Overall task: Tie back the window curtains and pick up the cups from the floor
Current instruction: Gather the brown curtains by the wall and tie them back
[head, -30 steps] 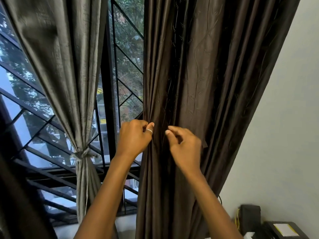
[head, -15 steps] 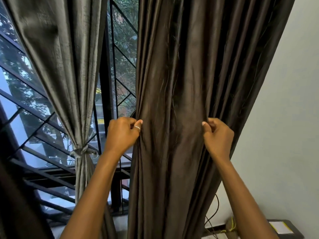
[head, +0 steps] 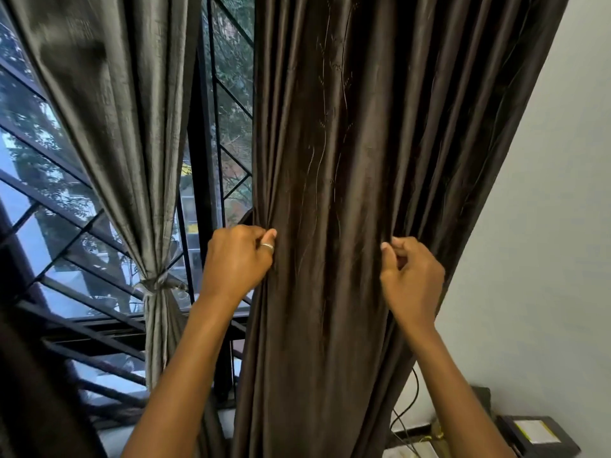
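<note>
Dark brown satin curtain (head: 347, 193) with faint embroidered vine lines hangs loose in long vertical folds, just right of the black window grille (head: 211, 160), and reaches down past the frame's bottom. Your left hand (head: 236, 261), a silver ring on its finger, is closed on the fabric at the edge nearest the grille. Your right hand (head: 411, 279) pinches a fold at the far edge, so the cloth is spread between your two hands. Left of the grille's upright bar, the shiny grey curtain (head: 109, 127) is already gathered and cinched by a matching grey tie-back (head: 153, 285) at its waist.
</note>
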